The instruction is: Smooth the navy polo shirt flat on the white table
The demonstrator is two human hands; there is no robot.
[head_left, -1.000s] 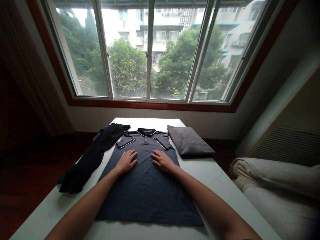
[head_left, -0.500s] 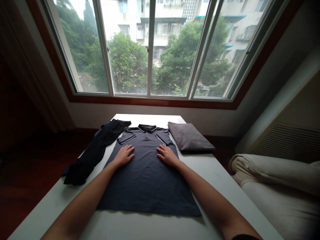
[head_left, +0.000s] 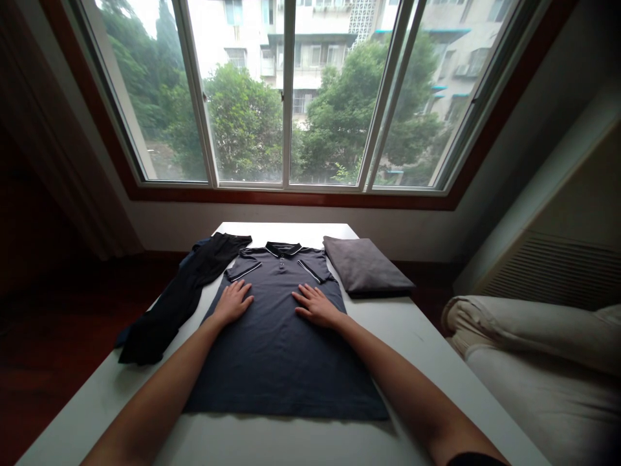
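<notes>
A dark grey-blue polo shirt [head_left: 284, 362] lies spread front up, its black collar towards the window and its hem towards me. Both short sleeves, edged in black and white, are laid inward over the chest. My left hand [head_left: 233, 303] rests flat on the left part of the shirt just below the sleeve, fingers spread. On the right part, my right hand [head_left: 315, 305] lies palm down with fingers apart, pointing inward. Neither hand grips the cloth. Slight wrinkles run across the fabric between the hands.
The shirt lies on a white table [head_left: 436, 388]. Black trousers [head_left: 179, 304] lie along its left edge, over something dark blue. A folded grey cloth [head_left: 366, 265] sits at the right edge. Beyond the table's right side is a beige sofa [head_left: 538, 336]; a window [head_left: 286, 97] is ahead.
My right hand has slid slightly inward over the shirt. My left hand stays almost in place on the cloth. The whole view has shifted a little.
</notes>
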